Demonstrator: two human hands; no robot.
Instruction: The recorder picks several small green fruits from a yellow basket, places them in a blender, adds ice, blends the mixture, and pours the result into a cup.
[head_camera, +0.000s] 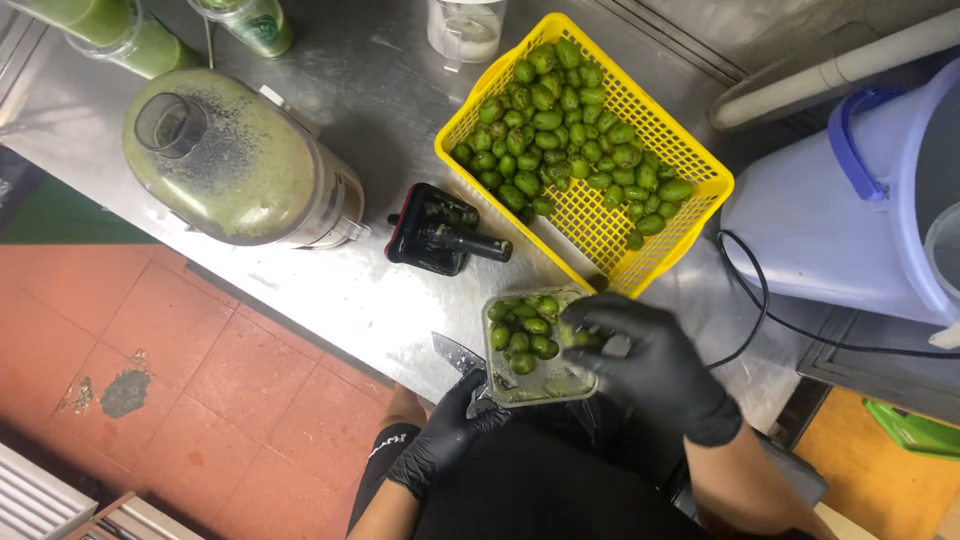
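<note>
While left hand (445, 430) grips knife (458, 355) at counter edge (330, 310), right hand (645, 365) pinches green fruit (578, 338) over tub (540, 385).

Bare counter (340, 290) between blender (235, 160) and basket (690, 215).

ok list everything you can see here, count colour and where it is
yellow basket: one, yellow plastic mesh, upper middle of the steel counter, part full
green fruits: many, green, heaped in the yellow basket
small tub: one, clear, at the counter's near edge, holding about a dozen green fruits
knife: one, dark speckled blade, left of the small tub
blender jug: one, clear with green residue, lying on the left of the counter
black tool: one, black, between jug and basket
cups: two or three, green contents, top left
bucket: one, pale with blue handle, right
counter: one, steel
left hand: black glove, at the knife's handle end
right hand: black glove, over the small tub, fingers on a fruit
</note>
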